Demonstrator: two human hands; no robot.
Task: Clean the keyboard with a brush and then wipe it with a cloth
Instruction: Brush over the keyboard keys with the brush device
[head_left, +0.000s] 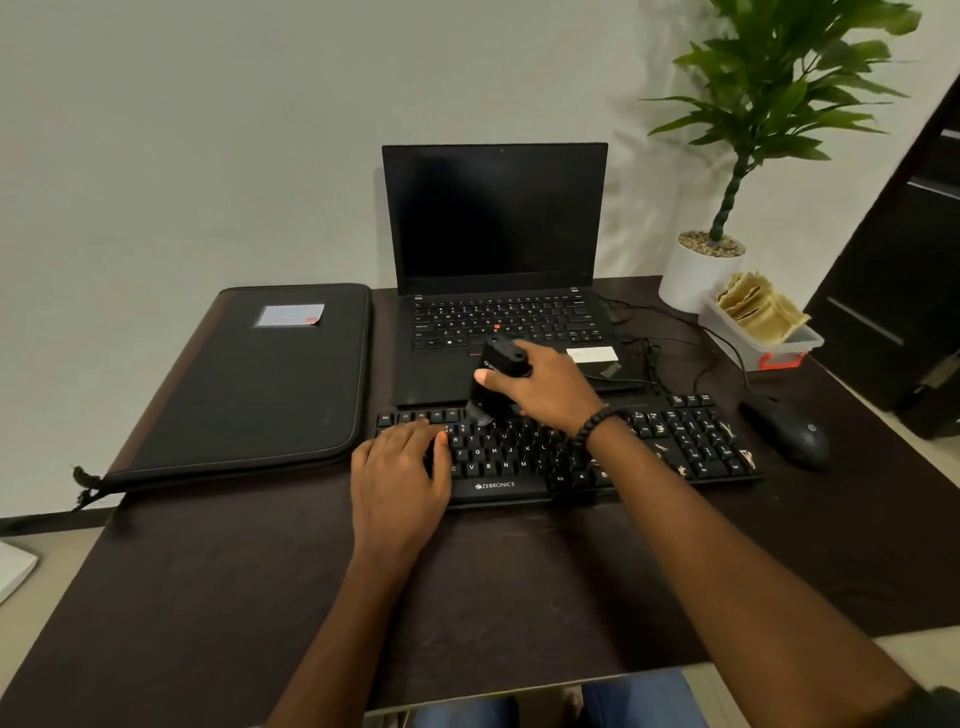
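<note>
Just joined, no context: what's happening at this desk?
A person is brushing a black Zebronics keyboard on a dark wooden desk. The right hand grips a black handheld brush, bristles down on the upper key rows. The left hand rests flat on the keyboard's left end. Yellow cloths sit in a clear tray.

Wore a bracelet (592, 426) of round black beads on the right wrist, bare forearms otherwise, and blue trousers (639, 699) at the near edge.
</note>
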